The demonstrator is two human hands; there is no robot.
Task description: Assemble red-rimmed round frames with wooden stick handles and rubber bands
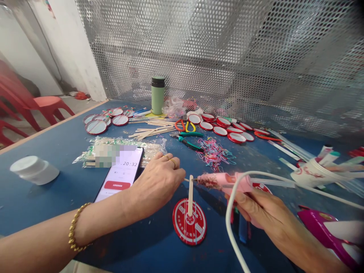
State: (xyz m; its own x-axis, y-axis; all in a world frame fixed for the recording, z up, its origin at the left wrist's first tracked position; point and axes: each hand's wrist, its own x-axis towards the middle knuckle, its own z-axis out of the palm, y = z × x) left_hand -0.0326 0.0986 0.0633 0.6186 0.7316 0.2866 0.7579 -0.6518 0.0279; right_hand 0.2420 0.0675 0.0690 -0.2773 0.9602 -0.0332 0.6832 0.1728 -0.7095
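My right hand point(260, 210) is closed round a pink hot glue gun point(227, 181), its nozzle aimed left at the top end of a wooden stick point(190, 195). The stick lies on a red round disc point(189, 222) on the blue table point(51, 201). My left hand point(157, 184), with rings and a gold bracelet, pinches something thin right beside the stick's top end; I cannot make out what. The gun's white cord point(231, 227) loops toward me.
A phone point(121, 174) showing a timer lies left of my left hand, beside bagged sticks point(119, 151). Behind are loose sticks, red-rimmed discs point(224, 127), pliers, scissors, rubber bands point(214, 153), a green bottle point(157, 94) and a white jar point(35, 169). A paper cup point(311, 172) lies right.
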